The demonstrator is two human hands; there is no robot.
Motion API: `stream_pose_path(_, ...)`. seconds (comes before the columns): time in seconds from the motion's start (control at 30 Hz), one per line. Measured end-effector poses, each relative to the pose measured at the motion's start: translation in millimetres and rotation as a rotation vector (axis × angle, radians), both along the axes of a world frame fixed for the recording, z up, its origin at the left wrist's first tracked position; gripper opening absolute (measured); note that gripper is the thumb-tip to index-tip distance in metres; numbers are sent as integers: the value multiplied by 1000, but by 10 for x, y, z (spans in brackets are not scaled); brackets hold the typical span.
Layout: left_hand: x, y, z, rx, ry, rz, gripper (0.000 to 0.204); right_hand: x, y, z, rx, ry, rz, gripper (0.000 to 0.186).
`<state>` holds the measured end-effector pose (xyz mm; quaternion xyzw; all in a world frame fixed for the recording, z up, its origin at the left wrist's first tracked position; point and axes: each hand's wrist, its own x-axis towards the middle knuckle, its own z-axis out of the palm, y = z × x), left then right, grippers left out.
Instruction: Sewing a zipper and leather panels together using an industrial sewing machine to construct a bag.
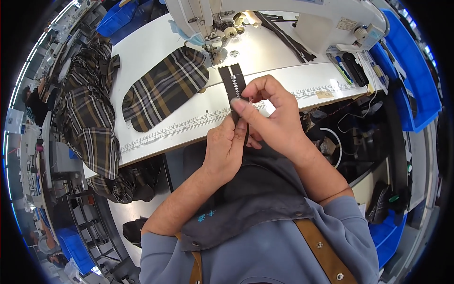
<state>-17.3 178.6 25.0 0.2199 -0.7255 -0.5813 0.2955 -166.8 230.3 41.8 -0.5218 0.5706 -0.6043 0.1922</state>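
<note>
A short black zipper (232, 81) with silver teeth stands out from both hands toward the sewing machine's presser foot (218, 52). My left hand (222, 151) grips its lower part, fingers closed round the tape. My right hand (274, 116) is on the zipper just above, thumb laid across it and index finger curled beside it. An oval plaid fabric piece (165, 87) lies on the white table (156, 137) left of the zipper, above a printed ruler strip.
A plaid garment pile (87, 109) hangs over the table's left edge. More black zippers (288, 40), pens (338, 66) and the machine body (331, 23) are at the upper right. Blue bins stand right (406, 104) and upper left (118, 14). Co-workers (35, 99) show at far left.
</note>
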Motion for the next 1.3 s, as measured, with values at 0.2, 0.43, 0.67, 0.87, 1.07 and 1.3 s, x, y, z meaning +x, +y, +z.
stream_pose_path(0.2,76,-197,44,-82,-171,-138,34,-130,-186,-153,28,-487,215,26)
stream_pose_path(0.43,263,-1499,443,-702,-342,203,31,-572,-507,-188,282,-482,239,26)
stream_pose_path(0.67,-259,-2501,215,-887,-600,-125,53,-560,-708,-291,384,-350,187,16)
stream_pose_path(0.87,-285,-2550,334,-589,-860,-262,41,-584,-756,-375,402,-209,168,17)
stream_pose_path(1.07,-48,-2247,288,-374,-411,-356,20,-471,-863,-357,352,-167,157,18)
stream_pose_path(1.3,37,-2239,387,-497,-295,-357,20,-241,-938,-253,349,38,170,13)
